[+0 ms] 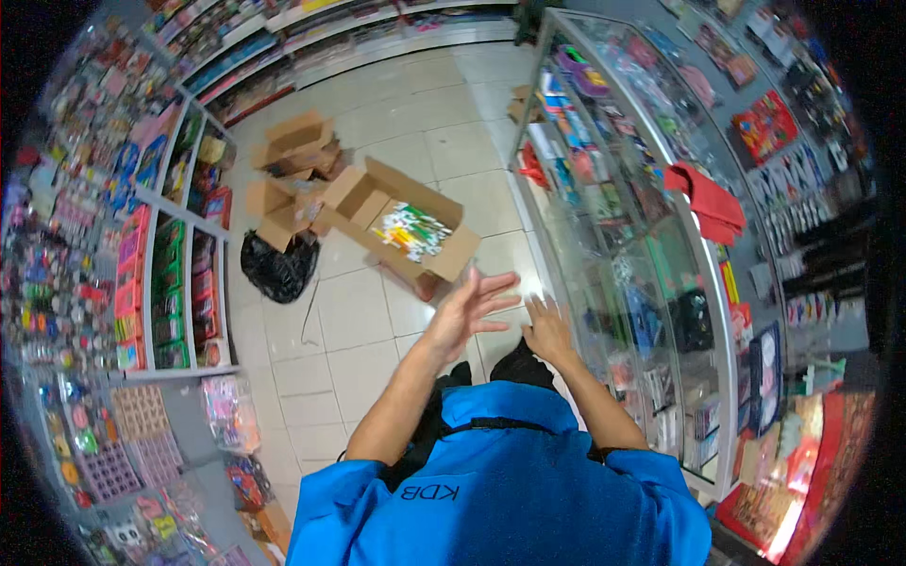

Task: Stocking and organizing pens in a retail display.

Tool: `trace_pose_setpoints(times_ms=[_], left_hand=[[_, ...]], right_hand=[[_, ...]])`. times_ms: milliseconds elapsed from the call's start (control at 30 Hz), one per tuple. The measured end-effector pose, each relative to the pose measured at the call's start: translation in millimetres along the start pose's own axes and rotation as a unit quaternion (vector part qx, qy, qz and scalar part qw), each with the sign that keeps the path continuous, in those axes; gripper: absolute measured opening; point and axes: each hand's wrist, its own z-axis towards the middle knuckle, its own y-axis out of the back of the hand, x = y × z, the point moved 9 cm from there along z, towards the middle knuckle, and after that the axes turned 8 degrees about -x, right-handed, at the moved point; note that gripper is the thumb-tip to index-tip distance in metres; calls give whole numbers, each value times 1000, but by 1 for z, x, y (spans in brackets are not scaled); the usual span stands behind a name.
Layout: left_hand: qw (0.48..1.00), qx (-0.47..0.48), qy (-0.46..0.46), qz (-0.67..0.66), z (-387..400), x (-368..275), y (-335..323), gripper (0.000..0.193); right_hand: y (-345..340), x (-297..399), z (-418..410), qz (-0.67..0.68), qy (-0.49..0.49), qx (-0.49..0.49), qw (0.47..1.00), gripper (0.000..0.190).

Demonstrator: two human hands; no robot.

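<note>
My left hand (467, 311) is raised over the tiled floor with its fingers spread and nothing in it. Beside it, my right hand (546, 329) hovers above my knee, near the base of a glass display case (538, 233). It is blurred, and I see nothing in its fingers. Just beyond my left hand stands an open cardboard box (417, 185) with its flaps folded outward. Many slim white, green and yellow items, perhaps pens or markers (410, 230), lie in it. Neither hand touches the box.
More opened cardboard boxes (297, 141) stand behind, with a black plastic bag (279, 265) by them. Shelves with packaged goods (170, 283) line the left. A red cloth (708, 201) hangs over the case's top edge. Tiled floor (354, 311) lies between.
</note>
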Motion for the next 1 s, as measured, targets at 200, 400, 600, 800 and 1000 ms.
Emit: trace_pose_setpoints(times_ms=[200, 400, 600, 800, 1000], left_hand=[[954, -290, 1, 70, -39, 37, 188, 40], [865, -467, 181, -40, -66, 199, 345, 32], [834, -508, 197, 85, -58, 185, 385, 27], [867, -470, 93, 134, 34, 104, 396, 30], [905, -358, 60, 222, 117, 27, 365, 28]], right_hand=[[-169, -131, -72, 70, -145, 257, 953, 58], [-205, -206, -80, 105, -327, 204, 917, 54], [-211, -171, 26, 164, -298, 110, 934, 40], [-189, -73, 163, 179, -91, 21, 979, 29], [-156, 21, 239, 227, -62, -14, 972, 29]])
